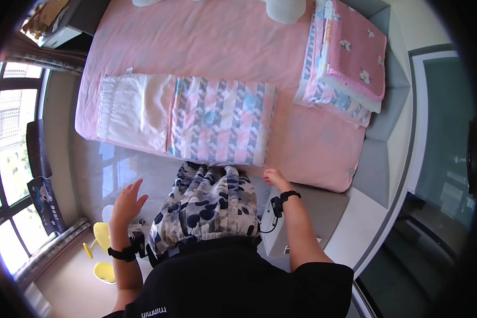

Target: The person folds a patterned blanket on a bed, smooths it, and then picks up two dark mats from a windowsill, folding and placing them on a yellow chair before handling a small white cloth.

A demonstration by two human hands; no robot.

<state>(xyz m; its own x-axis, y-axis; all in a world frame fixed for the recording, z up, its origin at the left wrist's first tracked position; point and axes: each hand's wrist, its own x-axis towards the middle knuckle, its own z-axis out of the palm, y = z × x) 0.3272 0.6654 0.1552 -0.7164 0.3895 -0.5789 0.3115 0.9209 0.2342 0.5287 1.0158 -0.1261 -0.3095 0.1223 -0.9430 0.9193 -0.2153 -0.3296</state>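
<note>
A folded quilt [222,122] with grey, pink and blue patterned stripes lies on the pink-sheeted bed [206,42], its white section [135,114] spread toward the left. My left hand [126,204] is raised off the bed's near side, its fingers and thumb apart and nothing in it. Just beyond the quilt's near right corner is my right hand [276,180], its fingers curled in and no object visible between them. Whether it touches the bed's edge, I cannot tell. Both wrists wear black straps with small devices.
A pink blanket [355,50] and more folded bedding are stacked at the far right, by a grey padded headboard [384,159]. A bedside cabinet [312,217] stands near my right arm. Windows [16,122] and a yellow chair [102,236] are at left. White plush [285,10] shows at the far edge.
</note>
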